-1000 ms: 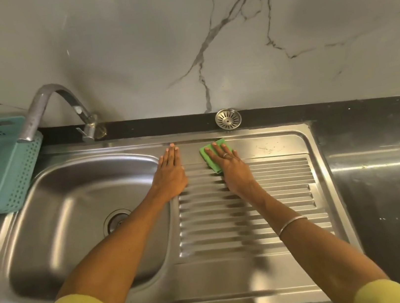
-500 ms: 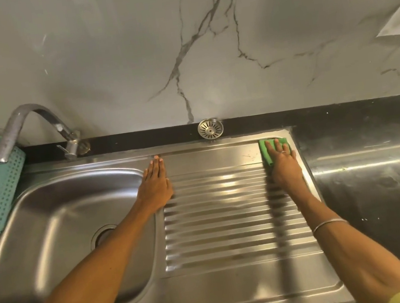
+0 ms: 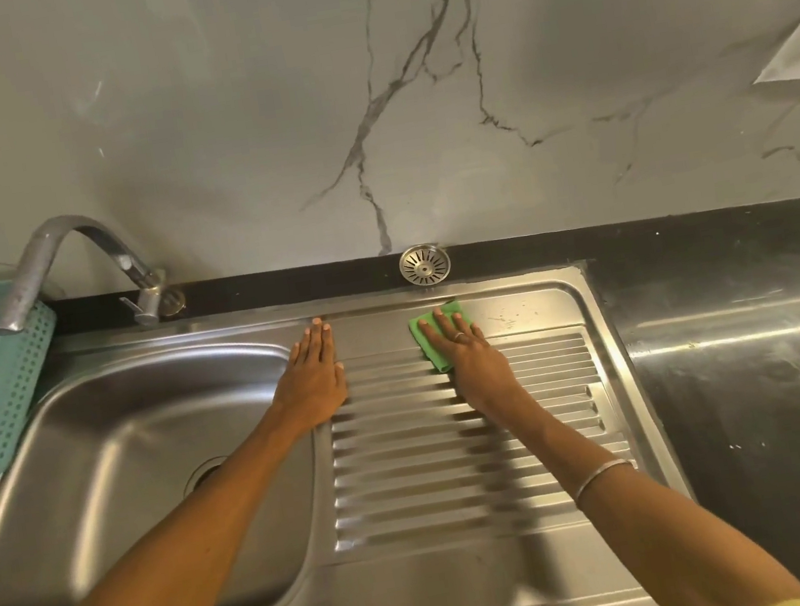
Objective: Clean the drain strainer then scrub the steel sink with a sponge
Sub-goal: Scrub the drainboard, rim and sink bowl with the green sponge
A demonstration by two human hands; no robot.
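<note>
Sponge [image 3: 432,344] under flat right hand [image 3: 471,359]

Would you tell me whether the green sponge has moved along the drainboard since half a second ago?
Yes. The sponge under the right hand slid left, from the drainboard's far right corner to just below the drain strainer.

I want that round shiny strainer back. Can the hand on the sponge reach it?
Probably yes. The right hand presses the green sponge just in front of the strainer on the black ledge, nothing between them.
</note>
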